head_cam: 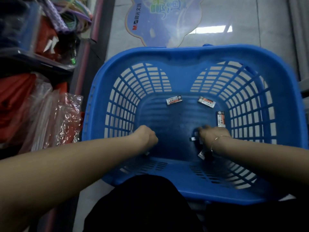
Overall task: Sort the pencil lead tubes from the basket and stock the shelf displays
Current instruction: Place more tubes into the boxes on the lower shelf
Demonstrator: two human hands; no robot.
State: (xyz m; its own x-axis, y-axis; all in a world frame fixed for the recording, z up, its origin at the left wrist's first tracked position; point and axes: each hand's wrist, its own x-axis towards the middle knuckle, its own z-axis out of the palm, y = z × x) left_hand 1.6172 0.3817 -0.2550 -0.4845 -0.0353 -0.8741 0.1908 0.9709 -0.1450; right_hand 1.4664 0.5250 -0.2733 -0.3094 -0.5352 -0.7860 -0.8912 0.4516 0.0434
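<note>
Head view: both hands point(147, 136) point(210, 134) grasp flat lead tubes point(173, 99) inside slotted plastic basket point(103, 91).

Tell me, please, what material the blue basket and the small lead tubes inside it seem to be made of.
Blue basket: apparently moulded plastic, smooth with slight sheen; slotted lattice walls and a rounded rim suggest it. Lead tubes: probably hard plastic cases with printed white-and-red labels; too small to confirm.
</note>
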